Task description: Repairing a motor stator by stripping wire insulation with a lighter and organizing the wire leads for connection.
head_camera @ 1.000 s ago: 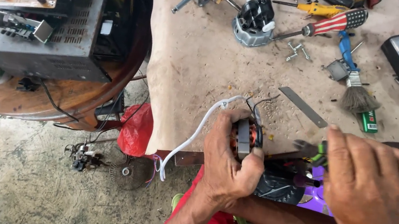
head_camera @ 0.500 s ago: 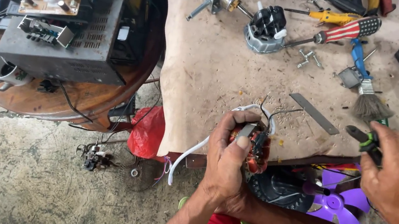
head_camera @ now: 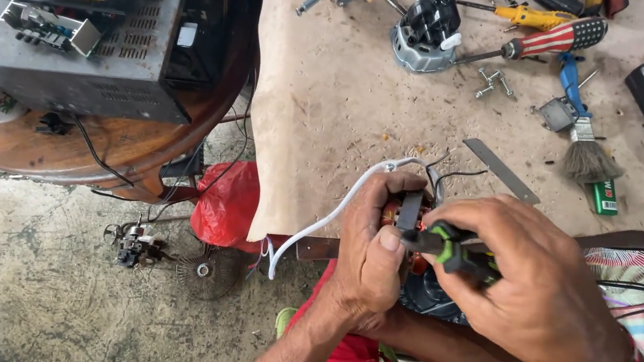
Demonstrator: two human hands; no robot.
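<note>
Here, at the near edge of a paper-covered worktop (head_camera: 332,114): left hand (head_camera: 370,256) wrapped around a small motor stator (head_camera: 409,215), thumb pressed on its dark core, white cable (head_camera: 325,220) trailing leftward. Right hand (head_camera: 543,295) closed around a green-and-black tool handle (head_camera: 452,251), tip held against the stator. Farther back, well apart: screwdrivers (head_camera: 552,38), a brush (head_camera: 580,134), a grey motor housing (head_camera: 423,30).
</note>
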